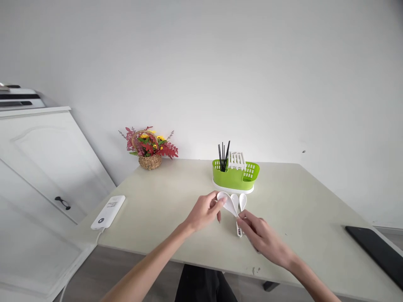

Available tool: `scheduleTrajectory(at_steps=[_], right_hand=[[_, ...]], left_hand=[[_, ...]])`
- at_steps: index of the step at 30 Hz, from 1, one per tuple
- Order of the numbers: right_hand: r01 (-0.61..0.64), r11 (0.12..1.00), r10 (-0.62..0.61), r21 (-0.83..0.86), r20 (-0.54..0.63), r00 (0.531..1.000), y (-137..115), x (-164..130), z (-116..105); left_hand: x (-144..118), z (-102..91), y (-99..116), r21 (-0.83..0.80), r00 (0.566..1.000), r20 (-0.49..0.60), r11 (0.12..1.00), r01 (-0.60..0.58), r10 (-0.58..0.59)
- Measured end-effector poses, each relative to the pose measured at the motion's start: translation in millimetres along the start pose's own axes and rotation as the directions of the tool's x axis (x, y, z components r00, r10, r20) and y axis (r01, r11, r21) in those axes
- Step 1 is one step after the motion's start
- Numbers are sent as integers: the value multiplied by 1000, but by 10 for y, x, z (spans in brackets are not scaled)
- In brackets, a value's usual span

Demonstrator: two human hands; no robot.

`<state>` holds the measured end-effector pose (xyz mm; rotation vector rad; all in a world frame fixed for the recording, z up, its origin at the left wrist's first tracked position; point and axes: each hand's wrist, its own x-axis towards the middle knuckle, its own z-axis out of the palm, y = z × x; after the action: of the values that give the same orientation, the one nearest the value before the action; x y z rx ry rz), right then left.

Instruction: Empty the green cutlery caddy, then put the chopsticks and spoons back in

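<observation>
Pale tabletop (163,197) runs under us to a bare white wall. Our left hand (204,212) pinches the bowl of a white spoon (227,201) while our right hand (261,237) closes its grip around the handle ends; two more spoons (239,202) lie touching it, just before the green rack (236,175) (black chopsticks (223,157) stand inside). We judge a slip could scatter them all. A flower basket (150,151) sits far left.

Plain white wall (220,63); pale table (315,201); white cabinet door (47,159) left; grey wood floor (103,268).
</observation>
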<state>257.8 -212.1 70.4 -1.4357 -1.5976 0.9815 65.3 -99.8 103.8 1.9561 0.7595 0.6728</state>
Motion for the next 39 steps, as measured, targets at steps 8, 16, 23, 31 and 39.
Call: scheduleTrajectory(at_steps=[8,16,23,31,39], right_hand=[[87,986,-74,142,-93,993,391,-44,-101],[-91,988,138,127,-435,890,1353,-107,-664],[-225,974,205,31,-545,813,1651,-127,-778],[-292,956,266,35,-525,808,1780,-135,-757],[-316,949,267,7,-547,793,1701,-134,-728]], left_hand=[[157,-132,121,111,982,-183,993,-27,47],[811,-684,62,264,752,-622,963,-60,218],[1348,-767,40,585,787,-501,811,1,360],[1533,-496,-270,707,911,-282,707,-16,301],[1615,-353,-563,668,933,-227,742,-59,279]])
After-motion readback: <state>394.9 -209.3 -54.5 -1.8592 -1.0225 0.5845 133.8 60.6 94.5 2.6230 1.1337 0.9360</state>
